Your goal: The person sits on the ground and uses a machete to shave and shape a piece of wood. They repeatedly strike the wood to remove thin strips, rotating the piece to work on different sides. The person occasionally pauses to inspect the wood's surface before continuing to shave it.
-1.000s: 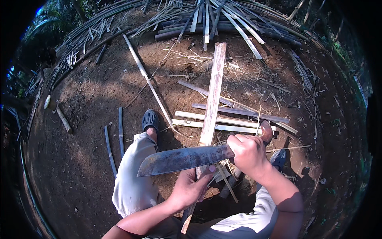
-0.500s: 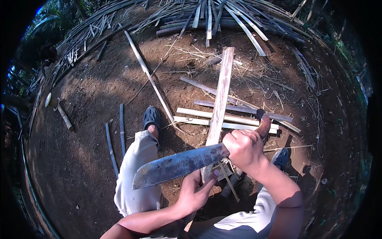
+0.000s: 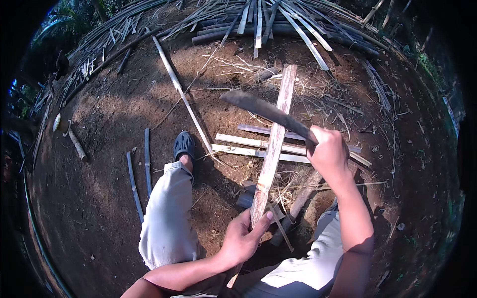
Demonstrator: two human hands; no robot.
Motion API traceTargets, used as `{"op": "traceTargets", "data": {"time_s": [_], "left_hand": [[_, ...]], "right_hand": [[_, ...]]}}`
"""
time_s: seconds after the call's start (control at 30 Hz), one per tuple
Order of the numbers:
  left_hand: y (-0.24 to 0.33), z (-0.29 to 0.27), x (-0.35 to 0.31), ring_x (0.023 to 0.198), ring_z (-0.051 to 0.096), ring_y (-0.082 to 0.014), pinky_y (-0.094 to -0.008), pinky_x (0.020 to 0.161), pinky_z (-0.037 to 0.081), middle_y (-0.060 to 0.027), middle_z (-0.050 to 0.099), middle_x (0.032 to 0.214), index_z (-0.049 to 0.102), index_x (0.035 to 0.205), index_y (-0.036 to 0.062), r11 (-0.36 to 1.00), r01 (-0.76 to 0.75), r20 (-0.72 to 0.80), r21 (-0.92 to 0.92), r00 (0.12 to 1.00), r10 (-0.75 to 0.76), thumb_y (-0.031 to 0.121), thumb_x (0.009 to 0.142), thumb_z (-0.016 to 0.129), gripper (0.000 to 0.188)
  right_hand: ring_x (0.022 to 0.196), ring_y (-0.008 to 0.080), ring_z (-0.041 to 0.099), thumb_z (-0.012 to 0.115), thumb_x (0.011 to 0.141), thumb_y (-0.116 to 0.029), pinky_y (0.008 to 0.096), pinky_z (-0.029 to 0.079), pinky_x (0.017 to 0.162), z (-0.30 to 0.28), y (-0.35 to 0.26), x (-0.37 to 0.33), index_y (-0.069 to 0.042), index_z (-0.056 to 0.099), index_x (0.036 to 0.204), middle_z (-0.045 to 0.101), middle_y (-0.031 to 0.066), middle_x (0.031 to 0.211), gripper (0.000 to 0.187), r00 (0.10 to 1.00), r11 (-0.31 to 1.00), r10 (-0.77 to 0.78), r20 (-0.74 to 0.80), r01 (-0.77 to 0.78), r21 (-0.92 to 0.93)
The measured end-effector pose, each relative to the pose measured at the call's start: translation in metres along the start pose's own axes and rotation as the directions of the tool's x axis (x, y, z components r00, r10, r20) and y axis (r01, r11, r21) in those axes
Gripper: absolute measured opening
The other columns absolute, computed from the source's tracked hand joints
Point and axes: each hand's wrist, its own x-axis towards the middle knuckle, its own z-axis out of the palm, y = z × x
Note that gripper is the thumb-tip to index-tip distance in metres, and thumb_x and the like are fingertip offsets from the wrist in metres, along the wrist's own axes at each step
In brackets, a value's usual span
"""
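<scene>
My left hand is closed around the lower part of a long, flat bamboo slat, which slants up and away from me. In my right hand is the handle of a machete, mostly hidden by the fingers. The dark machete blade points left and crosses the slat's upper half; whether it touches the wood I cannot tell. Beyond and beneath the slat, several split bamboo strips lie crosswise on the ground. A round piece of wood rests on the soil below my right hand.
A large heap of bamboo poles and strips spreads along the far side. One long pale pole slants toward my left shoe. Two dark strips lie left of my leg. Thin shavings litter the brown soil.
My right hand has moved up and to the right, swinging the machete blade from above my left hand to the slat's upper half. The left hand keeps its hold.
</scene>
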Motion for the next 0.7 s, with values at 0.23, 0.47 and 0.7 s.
{"op": "traceTargets", "data": {"time_s": [0.23,0.47,0.7], "left_hand": [[-0.012,-0.006,0.009,0.049,0.036,-0.0005,-0.0212,0.042,0.027,0.0082,0.043,0.061,0.051,0.091,0.0071,0.998,-0.027,-0.087,0.062,0.996,0.032,0.028,0.101,0.055,0.023],[-0.015,0.007,-0.003,0.049,0.037,-0.0009,-0.021,0.042,0.027,0.0077,0.043,0.062,0.049,0.089,0.0073,0.999,-0.013,-0.001,0.048,1.0,0.014,0.027,0.101,0.056,0.024],[-0.011,0.019,-0.021,0.065,0.039,-0.0023,-0.0215,0.056,0.035,0.0064,0.047,0.071,0.059,0.104,0.001,0.993,0.085,0.186,0.087,0.977,-0.1,0.029,0.099,0.059,0.028]], "right_hand": [[0.057,0.0358,0.064,0.055,0.073,-0.001,0.0436,0.053,0.056,0.025,-0.026,-0.048,-0.004,0.057,0.07,0.061,0.0136,0.064,0.005,0.935,0.954,-0.296,0.195,0.297,0.023],[0.059,0.0372,0.063,0.062,0.073,-0.004,0.0427,0.046,0.052,0.006,0.024,0.006,-0.003,0.055,0.062,0.06,0.0205,0.062,0.013,0.994,0.996,-0.082,-0.077,0.084,0.013],[0.062,0.0365,0.067,0.059,0.086,-0.008,0.0405,0.051,0.056,0.006,0.081,0.04,0.006,0.063,0.075,0.062,0.0248,0.063,0.019,0.94,0.949,0.312,-0.137,-0.314,0.014]]}}
